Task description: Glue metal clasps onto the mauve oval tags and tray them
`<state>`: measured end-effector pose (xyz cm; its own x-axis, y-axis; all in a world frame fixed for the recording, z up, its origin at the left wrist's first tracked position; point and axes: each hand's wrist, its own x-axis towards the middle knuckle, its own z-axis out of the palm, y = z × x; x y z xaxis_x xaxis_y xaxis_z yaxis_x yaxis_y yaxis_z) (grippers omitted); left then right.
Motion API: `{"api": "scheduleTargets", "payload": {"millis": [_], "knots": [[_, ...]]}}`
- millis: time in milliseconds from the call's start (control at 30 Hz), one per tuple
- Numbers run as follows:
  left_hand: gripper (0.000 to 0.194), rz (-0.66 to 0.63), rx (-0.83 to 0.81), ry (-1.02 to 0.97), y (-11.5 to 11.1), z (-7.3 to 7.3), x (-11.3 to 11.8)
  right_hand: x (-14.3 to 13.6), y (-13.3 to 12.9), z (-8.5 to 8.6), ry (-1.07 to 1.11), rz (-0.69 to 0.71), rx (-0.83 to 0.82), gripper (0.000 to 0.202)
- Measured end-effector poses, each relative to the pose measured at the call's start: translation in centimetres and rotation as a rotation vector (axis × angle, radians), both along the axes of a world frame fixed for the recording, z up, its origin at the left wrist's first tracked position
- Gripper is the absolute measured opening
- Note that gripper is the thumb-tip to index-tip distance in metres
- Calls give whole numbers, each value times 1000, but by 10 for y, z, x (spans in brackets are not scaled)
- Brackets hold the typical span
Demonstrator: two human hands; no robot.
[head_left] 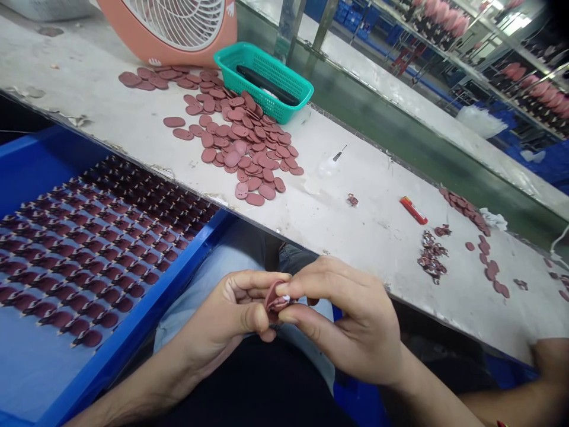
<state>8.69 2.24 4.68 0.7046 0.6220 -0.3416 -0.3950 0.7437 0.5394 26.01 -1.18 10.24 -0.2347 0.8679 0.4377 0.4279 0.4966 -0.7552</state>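
Note:
Over my lap, my left hand [231, 311] grips a reddish-brown oval disc [269, 293] between thumb and fingers. My right hand [355, 314] pinches a small brown figure with a white part [281, 301] against the disc's face; the fingers hide much of it. Beyond my hands, a heap of similar oval discs [249, 142] covers part of the worktable [320, 225]. A small clear bottle with a needle tip [329, 165] and a single small brown figure [352, 200] lie to the right of the heap. Several more figures [431, 258] are clustered farther right.
At my left, a blue tray [189, 252] holds rows of discs with figures on them. A green basket [287, 115] with a black object stands before an orange fan [120, 29]. A red lighter [413, 210] lies on the table. Another person's arm [520, 409] shows at lower right.

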Motion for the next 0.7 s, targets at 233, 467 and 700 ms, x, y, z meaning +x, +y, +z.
{"api": "scheduleTargets", "payload": {"millis": [233,467,700], "knots": [[41,-50,14,-84,-1,-8,-2,-1,2,0,93,-11,-80,20],[42,-16,-46,-155,-2,-16,-7,4,-1,-1,289,-156,-96,22],[40,18,10,-99,1,0,-14,82,45,-39,-124,-677,-254,11]]}}
